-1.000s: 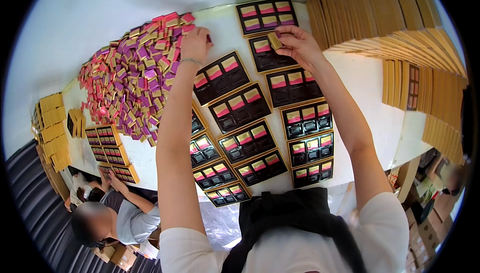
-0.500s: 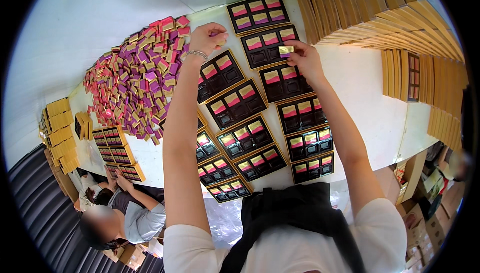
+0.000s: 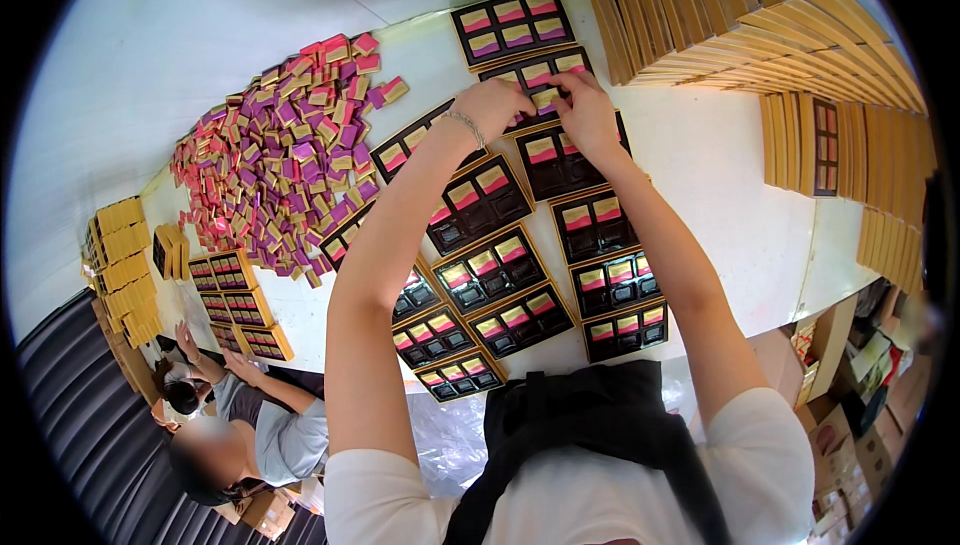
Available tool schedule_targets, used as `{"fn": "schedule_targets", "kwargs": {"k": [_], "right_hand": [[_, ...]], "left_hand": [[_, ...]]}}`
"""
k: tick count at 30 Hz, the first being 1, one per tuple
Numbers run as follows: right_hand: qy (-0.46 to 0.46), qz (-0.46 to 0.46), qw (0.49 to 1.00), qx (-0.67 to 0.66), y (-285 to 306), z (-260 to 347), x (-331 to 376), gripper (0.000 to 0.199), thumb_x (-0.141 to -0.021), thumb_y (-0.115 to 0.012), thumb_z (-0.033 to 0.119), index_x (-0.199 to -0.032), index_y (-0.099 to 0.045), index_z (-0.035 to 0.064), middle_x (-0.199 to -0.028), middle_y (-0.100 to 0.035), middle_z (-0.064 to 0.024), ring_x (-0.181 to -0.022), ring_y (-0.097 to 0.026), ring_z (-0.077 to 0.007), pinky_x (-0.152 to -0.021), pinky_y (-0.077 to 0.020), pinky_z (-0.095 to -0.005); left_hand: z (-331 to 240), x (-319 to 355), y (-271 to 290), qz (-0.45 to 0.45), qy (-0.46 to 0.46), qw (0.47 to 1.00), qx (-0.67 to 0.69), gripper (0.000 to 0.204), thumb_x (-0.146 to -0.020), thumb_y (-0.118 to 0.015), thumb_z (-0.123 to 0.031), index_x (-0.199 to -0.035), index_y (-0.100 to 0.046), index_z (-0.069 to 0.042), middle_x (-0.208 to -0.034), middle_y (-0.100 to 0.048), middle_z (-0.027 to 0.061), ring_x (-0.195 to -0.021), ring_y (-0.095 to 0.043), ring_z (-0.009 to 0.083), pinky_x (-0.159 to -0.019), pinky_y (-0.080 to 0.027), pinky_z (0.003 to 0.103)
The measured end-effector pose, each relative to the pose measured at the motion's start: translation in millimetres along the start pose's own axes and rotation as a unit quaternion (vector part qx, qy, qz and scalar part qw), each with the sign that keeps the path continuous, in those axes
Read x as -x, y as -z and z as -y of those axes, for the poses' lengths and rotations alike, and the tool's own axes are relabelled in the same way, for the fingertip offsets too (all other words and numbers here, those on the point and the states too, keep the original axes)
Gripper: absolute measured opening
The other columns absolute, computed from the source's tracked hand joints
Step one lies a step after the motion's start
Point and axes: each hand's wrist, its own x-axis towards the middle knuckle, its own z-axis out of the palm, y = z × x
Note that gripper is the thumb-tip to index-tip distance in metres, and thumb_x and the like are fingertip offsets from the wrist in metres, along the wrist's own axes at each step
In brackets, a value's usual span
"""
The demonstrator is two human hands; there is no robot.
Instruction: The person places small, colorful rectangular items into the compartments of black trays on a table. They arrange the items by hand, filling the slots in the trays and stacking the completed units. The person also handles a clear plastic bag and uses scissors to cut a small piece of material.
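Small wrapped sweets in gold with pink or purple stand in black trays with gold edges. Over the second tray from the far end (image 3: 497, 75), both hands meet at its near row. My right hand (image 3: 587, 117) has thumb and fingertips closed on a purple and gold sweet (image 3: 545, 99), which lies in or just over a middle compartment. Beside it, my left hand (image 3: 489, 108) has its fingers bent together at the left compartment; a bit of purple shows under them, mostly hidden. The far tray (image 3: 514, 27) has a pink row and a purple row.
A large heap of pink and purple sweets (image 3: 290, 145) lies left. Nearer trays (image 3: 490, 268) have one pink row filled. Gold-edged boxes (image 3: 700, 15) stand in rows at right. Two people sit at lower left, near stacked filled boxes (image 3: 236, 305).
My left hand has moved right from beside the heap to the second tray. My right hand has shifted left, bringing its purple sweet to the near row. A seated person has raised a hand.
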Motion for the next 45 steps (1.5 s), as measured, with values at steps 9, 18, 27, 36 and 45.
{"fn": "schedule_targets", "kwargs": {"k": [9,18,27,36,45], "right_hand": [[0.202,0.049,0.96,0.186,4,-2,37,0.041,-0.086,-0.061,0.018,-0.123,-0.055,-0.0004,-0.134,-0.052,-0.0122,-0.127,-0.046,-0.0269,-0.106,-0.0359,-0.045],[0.221,0.096,0.924,0.299,1,3,44,0.057,-0.088,-0.058,0.035,-0.133,-0.048,0.0015,-0.141,-0.046,-0.0096,-0.134,-0.04,-0.0228,-0.112,-0.0236,-0.0504],[0.218,0.08,0.924,0.304,-7,9,39,0.041,-0.09,-0.058,0.025,-0.125,-0.055,0.0048,-0.133,-0.054,-0.0086,-0.126,-0.049,-0.0231,-0.11,-0.0258,-0.0531],[0.398,0.214,0.874,0.179,-142,95,-75,0.035,-0.081,-0.059,0.004,-0.117,-0.06,0.0072,-0.129,-0.056,-0.0081,-0.119,-0.052,-0.0291,-0.095,-0.0473,-0.0372],[0.043,0.248,0.938,-0.238,-159,110,-83,0.032,-0.082,-0.069,0.014,-0.112,-0.064,0.004,-0.105,-0.069,-0.0092,-0.094,-0.066,-0.0197,-0.078,-0.0526,-0.0334]], "left_hand": [[-45,47,-63,-0.263,0.089,0.951,-0.137,0.038,-0.083,-0.053,-0.007,-0.12,-0.058,-0.001,-0.132,-0.054,0.0146,-0.121,-0.052,0.0278,-0.099,-0.043,0.044],[-54,48,-65,-0.27,0.141,0.941,-0.144,0.054,-0.081,-0.054,-0.007,-0.133,-0.045,0.002,-0.146,-0.037,0.0142,-0.136,-0.035,0.0273,-0.107,-0.028,0.057],[-27,58,-61,-0.251,0.118,0.951,-0.138,0.045,-0.088,-0.047,-0.016,-0.131,-0.051,-0.003,-0.14,-0.046,0.0137,-0.135,-0.038,0.0253,-0.108,-0.021,0.064],[154,127,-10,-0.322,0.132,0.916,-0.2,0.036,-0.078,-0.068,-0.013,-0.113,-0.062,-0.013,-0.103,-0.067,0.0081,-0.095,-0.062,0.0305,-0.079,-0.049,0.041],[124,126,-8,-0.453,0.283,0.682,0.499,0.029,-0.089,-0.065,-0.013,-0.114,-0.06,0.002,-0.086,-0.069,0.005,-0.067,-0.065,0.0103,-0.056,-0.049,0.022]]}}
